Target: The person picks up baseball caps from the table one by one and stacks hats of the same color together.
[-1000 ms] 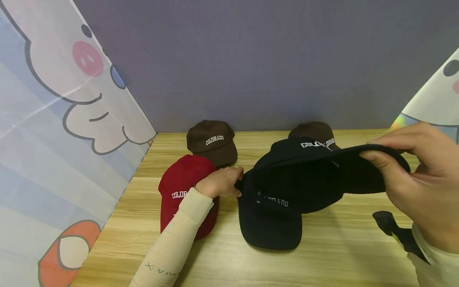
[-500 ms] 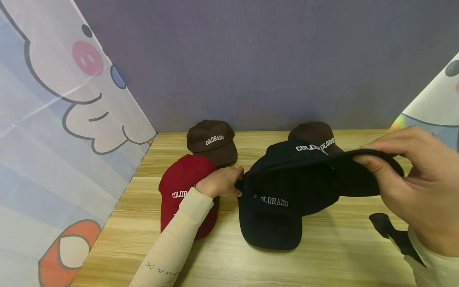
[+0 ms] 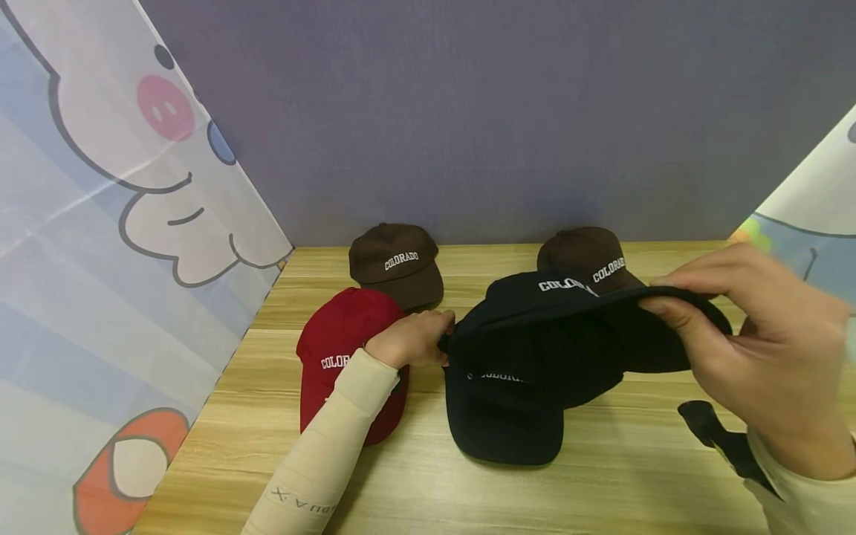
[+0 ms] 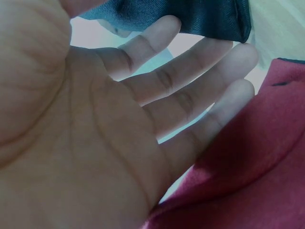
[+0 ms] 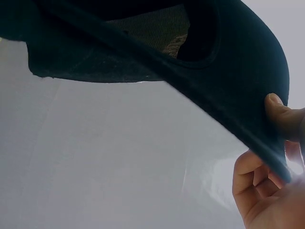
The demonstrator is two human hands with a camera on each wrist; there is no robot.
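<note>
A black baseball cap (image 3: 504,435) rests on the wooden table, brim toward me. My left hand (image 3: 414,338) pinches its back left edge; in the left wrist view the fingers (image 4: 186,102) reach to the dark fabric's hem. My right hand (image 3: 769,342) grips the brim of a second black cap (image 3: 528,301), thumb on one face and fingers on the other. That cap is tilted, its hollow side facing me, and overlaps the crown of the lower one, hiding most of its lettering. A red cap (image 3: 351,327) lies beside and partly under my left forearm.
Two brown caps marked COLORADO stand at the back, one brown cap (image 3: 394,260) left and the other brown cap (image 3: 582,253) right, behind the held cap. A grey panel (image 3: 468,119) closes off the table's (image 3: 414,490) far edge. A printed cartoon sheet (image 3: 87,297) lines the left side.
My right hand has moved left and slightly down with the upper black cap, bringing it further over the lower one. More of the right brown cap shows. The left hand has stayed put.
</note>
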